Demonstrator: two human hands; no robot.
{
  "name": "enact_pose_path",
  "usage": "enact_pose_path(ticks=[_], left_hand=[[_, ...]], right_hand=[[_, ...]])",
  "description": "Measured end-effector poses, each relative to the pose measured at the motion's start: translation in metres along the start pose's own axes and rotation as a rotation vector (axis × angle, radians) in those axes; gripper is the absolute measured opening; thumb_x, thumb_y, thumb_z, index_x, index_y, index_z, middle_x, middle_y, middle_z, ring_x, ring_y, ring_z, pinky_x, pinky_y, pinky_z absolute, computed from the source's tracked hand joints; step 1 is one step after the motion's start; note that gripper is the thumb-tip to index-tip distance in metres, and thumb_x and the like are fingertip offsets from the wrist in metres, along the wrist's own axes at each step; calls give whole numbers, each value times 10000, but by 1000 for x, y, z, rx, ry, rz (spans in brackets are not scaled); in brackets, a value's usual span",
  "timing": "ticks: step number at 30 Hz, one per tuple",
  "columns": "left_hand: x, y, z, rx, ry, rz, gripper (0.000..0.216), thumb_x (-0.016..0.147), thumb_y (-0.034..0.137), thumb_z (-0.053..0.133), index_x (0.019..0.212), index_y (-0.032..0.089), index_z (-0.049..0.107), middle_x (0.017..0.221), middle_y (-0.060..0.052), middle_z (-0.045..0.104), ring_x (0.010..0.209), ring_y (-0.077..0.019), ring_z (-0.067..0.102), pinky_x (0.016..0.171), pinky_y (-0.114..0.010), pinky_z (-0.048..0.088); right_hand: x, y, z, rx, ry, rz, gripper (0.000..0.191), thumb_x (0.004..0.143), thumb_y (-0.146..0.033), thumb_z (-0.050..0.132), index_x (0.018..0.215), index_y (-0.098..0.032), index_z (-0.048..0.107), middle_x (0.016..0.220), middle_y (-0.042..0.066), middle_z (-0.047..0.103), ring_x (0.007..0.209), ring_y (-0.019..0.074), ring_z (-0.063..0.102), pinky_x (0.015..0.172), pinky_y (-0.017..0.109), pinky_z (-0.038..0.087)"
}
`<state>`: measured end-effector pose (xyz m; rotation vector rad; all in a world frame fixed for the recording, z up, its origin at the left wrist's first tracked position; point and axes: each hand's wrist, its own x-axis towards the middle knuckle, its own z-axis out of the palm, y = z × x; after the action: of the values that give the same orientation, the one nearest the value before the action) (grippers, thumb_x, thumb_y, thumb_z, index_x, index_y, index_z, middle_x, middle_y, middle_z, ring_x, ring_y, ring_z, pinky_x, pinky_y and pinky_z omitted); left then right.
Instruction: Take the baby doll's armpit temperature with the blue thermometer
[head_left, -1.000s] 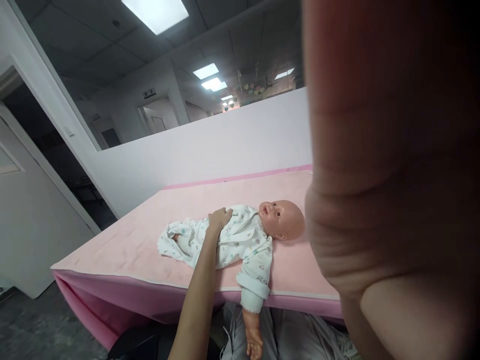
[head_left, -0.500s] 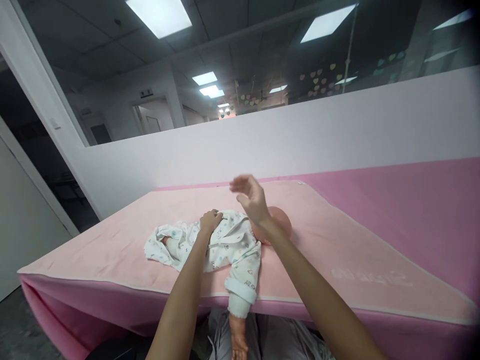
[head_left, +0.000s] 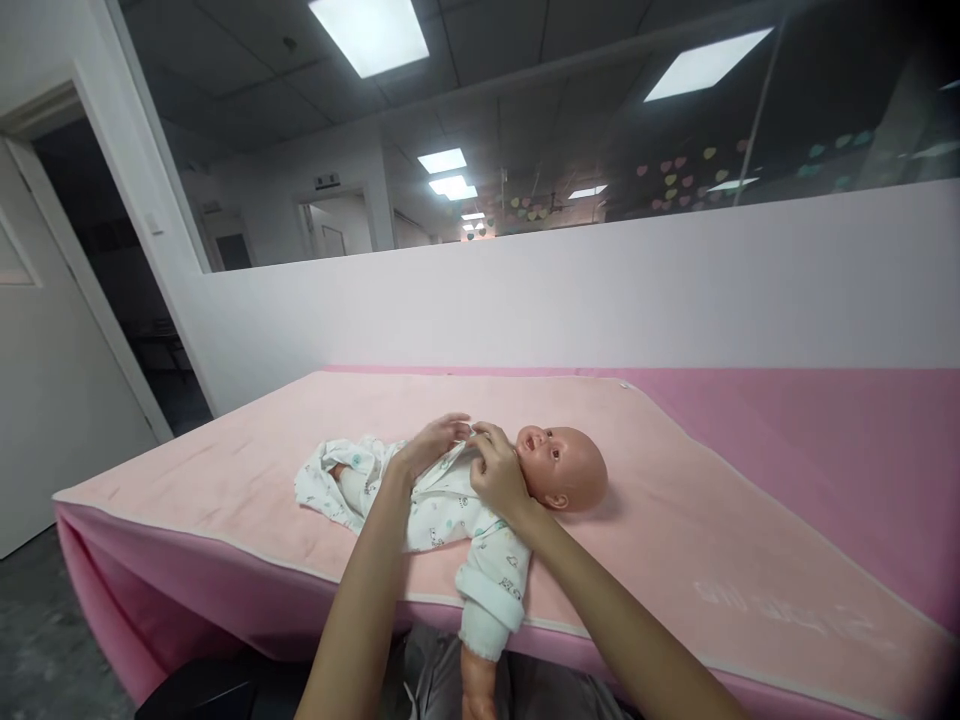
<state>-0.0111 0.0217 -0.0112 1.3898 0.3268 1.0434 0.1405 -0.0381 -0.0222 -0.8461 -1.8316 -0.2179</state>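
A baby doll (head_left: 566, 468) lies on its back, its bald head to the right and its face turned up. It wears a white printed baby gown (head_left: 442, 515); one sleeved arm hangs over the near edge. Over the doll's chest is my left hand (head_left: 436, 446), fingers stretched out and apart. My right hand (head_left: 497, 475) is at the gown's neckline beside the doll's chin, its fingers bent and closed on the cloth, though the fingertips are partly hidden. The doll's far arm is hidden behind my hands.
Beneath the doll is a peach pad (head_left: 660, 560) with a pale edge, over a pink cover (head_left: 847, 460) that drapes down in front. A white wall (head_left: 600, 300) with a window above borders the far side. A door (head_left: 60, 380) stands at the left.
My right hand has come down from above the doll's head to the gown's neckline, uncovering the face. My left hand has lifted from the belly and shifted towards the chest.
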Motion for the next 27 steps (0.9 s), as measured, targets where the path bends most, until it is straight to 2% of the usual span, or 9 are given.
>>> enact_pose_path(ticks=[2,3,5,9,12,15,19,23,27], left_hand=[[-1,0,9,126,-68,-95,502,532,157,756,1011,163,608,892,-52,597,813,-151,528,766,-261,387],[-1,-1,11,186,-59,-120,518,504,112,764,998,158,616,885,-46,599,798,-142,524,750,-250,386],[0,-3,13,232,21,-127,490,492,105,769,959,146,627,832,-32,599,751,-126,523,701,-229,385],[1,-5,5,101,229,-123,386,536,217,765,887,125,636,682,-9,586,619,-103,521,612,-219,381],[0,-5,1,16,289,-117,375,515,234,776,847,119,644,650,-9,596,564,-92,513,576,-214,371],[-1,-3,2,-11,253,-133,371,498,223,785,825,109,653,673,-28,619,570,-98,527,570,-213,368],[-1,-3,5,4,252,-155,366,497,216,786,821,100,664,629,-20,612,508,-78,494,527,-205,333],[-2,-2,7,3,244,-155,358,498,210,783,820,107,667,639,-24,620,524,-87,509,528,-206,329],[-2,-2,5,-4,229,-163,345,517,223,774,827,114,668,656,-24,628,526,-89,517,539,-210,340]], right_hand=[[1,1,0,19,27,31,291,608,-14,373,805,-170,520,961,82,520,937,183,482,789,280,411],[1,2,0,15,31,51,275,607,-15,373,784,-172,513,903,72,523,892,181,487,765,279,413],[0,3,0,-21,19,91,230,622,-19,369,730,-178,496,792,51,526,797,173,489,714,276,405],[-3,1,3,-180,-123,92,176,711,-71,374,642,-191,483,677,30,541,691,166,478,658,276,371],[-3,-2,6,-298,-202,101,176,750,-104,378,694,-188,523,739,39,581,746,175,494,693,283,359],[-2,-4,8,-352,-215,170,180,765,-121,378,788,-163,552,858,71,598,838,183,500,770,285,350],[2,-2,8,-382,-285,278,178,756,-141,400,829,-137,562,906,98,602,877,194,500,807,289,341],[7,1,6,-339,-354,321,186,751,-143,407,848,-130,565,945,109,599,889,194,510,799,285,349],[8,5,4,-223,-346,349,215,756,-116,394,870,-139,575,946,89,612,879,171,534,783,259,374]])
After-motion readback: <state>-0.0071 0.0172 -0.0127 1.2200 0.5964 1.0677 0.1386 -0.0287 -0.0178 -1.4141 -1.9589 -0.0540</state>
